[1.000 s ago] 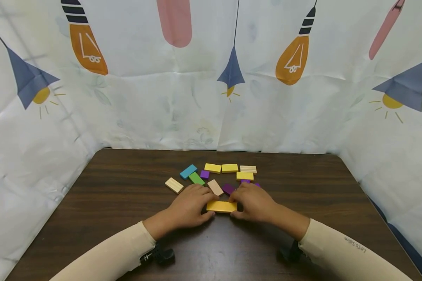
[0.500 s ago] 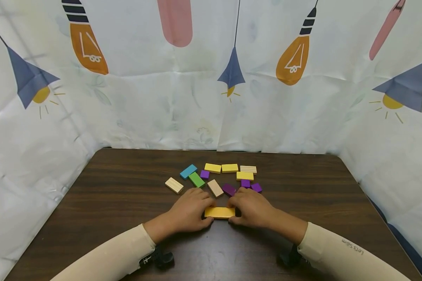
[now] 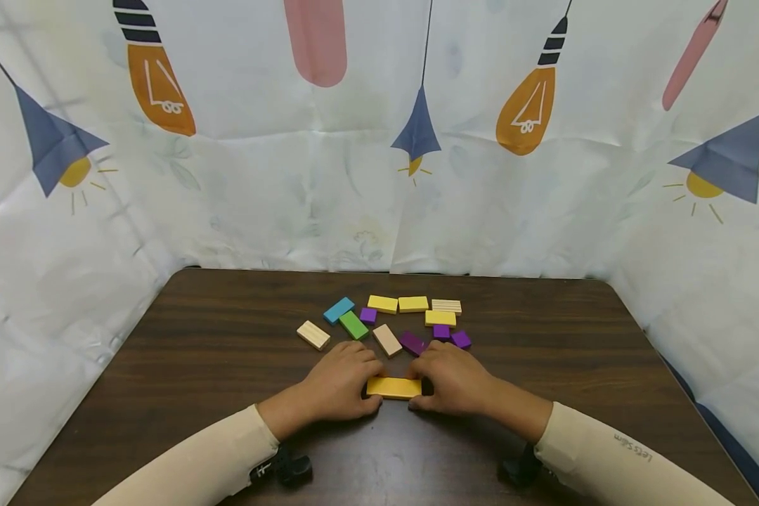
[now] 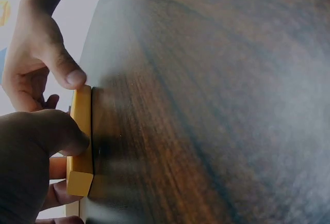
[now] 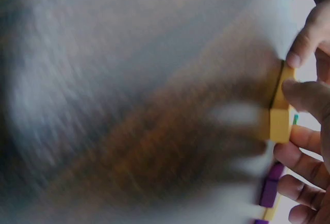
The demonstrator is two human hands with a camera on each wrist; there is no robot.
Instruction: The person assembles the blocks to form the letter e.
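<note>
A long yellow block lies on the dark wooden table, long side toward me. My left hand pinches its left end, thumb on the near side and fingers behind it. At the other end my right hand pinches in the same way. In the left wrist view the left thumb presses the yellow block; the right thumb touches its far end. The right wrist view shows the yellow block between thumb and fingers. Just beyond the hands lie a tan block and a dark purple block.
Behind are a green block, a blue block, a pale wooden block, several small purple blocks, several yellow blocks and a striped wooden block. A printed white curtain hangs beyond the table.
Both hands have drawn the yellow block toward me and slightly left, away from the other blocks. The small purple blocks at the right have come fully into view.
</note>
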